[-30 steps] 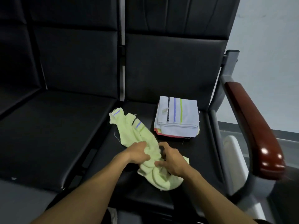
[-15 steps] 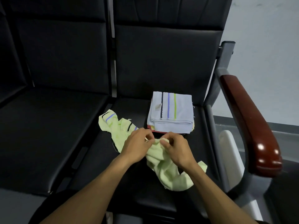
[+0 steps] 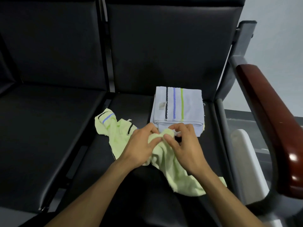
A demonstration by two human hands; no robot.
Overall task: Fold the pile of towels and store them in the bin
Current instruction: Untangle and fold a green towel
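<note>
Left hand: fingers curled, pinching a bunched fold of the green towel near its upper middle; the grip is clamped on the cloth.
Right hand: thumb and fingers curled, pinching the same bunched fold just beside the left hand; this grip is also clamped on the cloth.
Green towel: pale green, crumpled and unfolded, lying on the right seat of the black seating row. 1 end spreads to the left of the hands and shows a black, a blue and a green stripe; the other end trails toward the near right edge of the seat, under the right wrist.
Folded stack: at the back of the same seat, just beyond both hands. Top towel is pale blue-white, folded flat, with 3 lengthwise stripes: black, blue, green. A small label sits beside the black stripe. Edges of further folded layers show beneath it; their number cannot be told.
Contact, towel to stack: the raised fold overlaps the near edge of the stack in view; whether they touch cannot be told.
Left seat: black, adjoining.
Armrest: reddish-brown, glossy, on a grey frame, right of the seat.
White object: below the armrest, beside the seat; identity unclear.
</note>
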